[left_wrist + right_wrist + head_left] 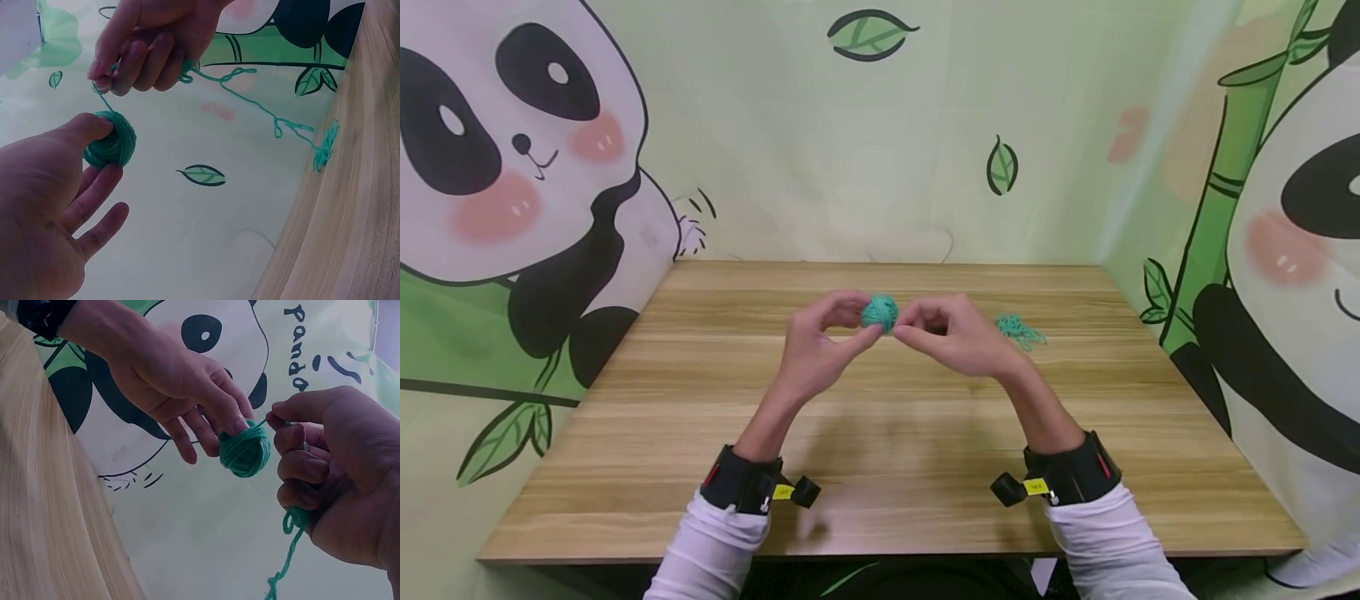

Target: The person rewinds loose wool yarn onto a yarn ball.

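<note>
A small ball of teal yarn is held above the table by my left hand, pinched between thumb and fingers. Close beside it, my right hand pinches the strand that comes off the ball. In the right wrist view the right hand's other fingers curl round more of the yarn, and a kinked length hangs below them. The left wrist view shows that loose strand running from the right hand down to a tangled heap of yarn on the table.
The wooden table spans the space in front of me. The yarn heap lies on it, right of and beyond the right hand. Behind and beside the table hang panda-printed walls. Black wrist bands with small cameras sit on both wrists.
</note>
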### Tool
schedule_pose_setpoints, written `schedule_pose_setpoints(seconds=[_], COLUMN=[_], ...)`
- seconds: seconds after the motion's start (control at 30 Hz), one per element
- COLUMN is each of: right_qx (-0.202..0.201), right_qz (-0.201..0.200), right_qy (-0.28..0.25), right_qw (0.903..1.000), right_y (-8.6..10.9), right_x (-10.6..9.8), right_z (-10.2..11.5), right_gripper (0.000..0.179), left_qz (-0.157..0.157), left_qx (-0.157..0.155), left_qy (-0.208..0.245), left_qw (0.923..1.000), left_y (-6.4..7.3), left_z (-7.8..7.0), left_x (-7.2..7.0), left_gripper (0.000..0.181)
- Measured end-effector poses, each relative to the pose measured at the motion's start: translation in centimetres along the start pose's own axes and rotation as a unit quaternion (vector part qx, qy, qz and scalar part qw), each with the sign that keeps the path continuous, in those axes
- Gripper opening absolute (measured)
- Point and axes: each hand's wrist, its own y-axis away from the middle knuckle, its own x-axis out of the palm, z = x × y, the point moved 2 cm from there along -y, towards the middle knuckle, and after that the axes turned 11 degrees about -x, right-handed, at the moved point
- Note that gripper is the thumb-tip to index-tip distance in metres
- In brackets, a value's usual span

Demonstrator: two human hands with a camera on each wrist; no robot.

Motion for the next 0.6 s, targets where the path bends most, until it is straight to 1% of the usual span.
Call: schedule_pose_setpoints(seconds=[0.1, 0.2, 0.33, 0.47, 0.53, 0.6], right_qx=[0.000, -0.004, -0.020, -0.027, -0.025, -0.023], right_qz=[-0.018, -0.035, -0.049, -0.056, -0.059, -0.065], right_qy=[-0.017, -0.026, -0.030, -0.033, -0.029, -0.026], right_qw=[0.9997, 0.9990, 0.9982, 0.9975, 0.9975, 0.9973], right_y=[0.0, -0.1, -0.3, -0.5, -0.5, -0.3], right_x=[-0.1, -0.2, -0.3, -0.5, -0.5, -0.6], right_z=[0.2, 0.8, 2.5, 3.9, 3.8, 3.1], right_gripper=[0.010, 0.009, 0.009, 0.010, 0.010, 0.009], left_qz=[0.006, 0.019, 0.040, 0.057, 0.065, 0.074], left_qx=[-0.001, -0.009, -0.027, -0.031, -0.028, -0.027], left_qy=[-0.003, -0.014, -0.026, -0.033, -0.036, -0.037], left_qw=[1.0000, 0.9997, 0.9985, 0.9974, 0.9968, 0.9962], left_y=[0.0, 0.0, -0.1, -0.1, -0.1, 0.0], left_z=[0.6, 1.6, 2.8, 3.2, 3.2, 3.2], left_x=[0.1, 0.2, 0.3, 0.3, 0.3, 0.4], left_gripper=[0.033, 0.033, 0.034, 0.034, 0.033, 0.033])
